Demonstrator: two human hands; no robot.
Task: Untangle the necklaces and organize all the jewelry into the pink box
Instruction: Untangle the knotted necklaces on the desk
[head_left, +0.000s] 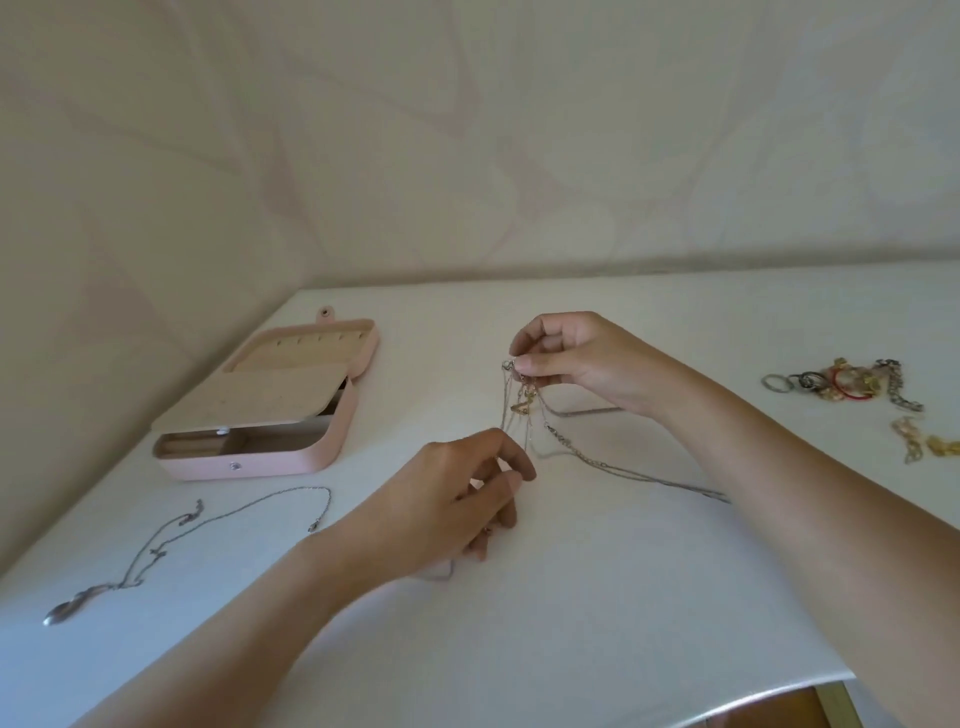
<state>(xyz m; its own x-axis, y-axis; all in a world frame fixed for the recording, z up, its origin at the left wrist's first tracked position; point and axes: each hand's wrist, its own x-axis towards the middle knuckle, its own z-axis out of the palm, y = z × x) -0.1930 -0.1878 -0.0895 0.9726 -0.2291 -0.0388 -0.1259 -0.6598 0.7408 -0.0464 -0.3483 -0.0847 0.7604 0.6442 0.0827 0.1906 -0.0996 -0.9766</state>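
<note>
White tabletop (571, 597) runs back to a pale patterned wall (467, 130). The pink box (260, 466) sits open on it near the far left corner, with its lid laid back and a beige inner flap (260, 397) resting over part of the compartments. To the right of the box and raised off the table, the right hand (566, 358) pinches the top of the tangle of necklaces (519, 410) between thumb and fingertips, and thin gold and silver strands hang down from that grip. Lower down, also right of the box but nearer the person, the left hand (457, 493) has its fingers curled and pinches the bottom of those strands, so the tangle is stretched between the two hands. One silver chain (623, 470) from the tangle trails across the table away from the box and passes under the right forearm. On the person's side of the box, a separate silver necklace (208, 525) lies spread out alone, its pendant toward the near left edge. Far to the right of the box, well apart from it, lies a heap of rings and bracelets (841, 384), with a few gold pieces (924, 444) just beside the heap.
</note>
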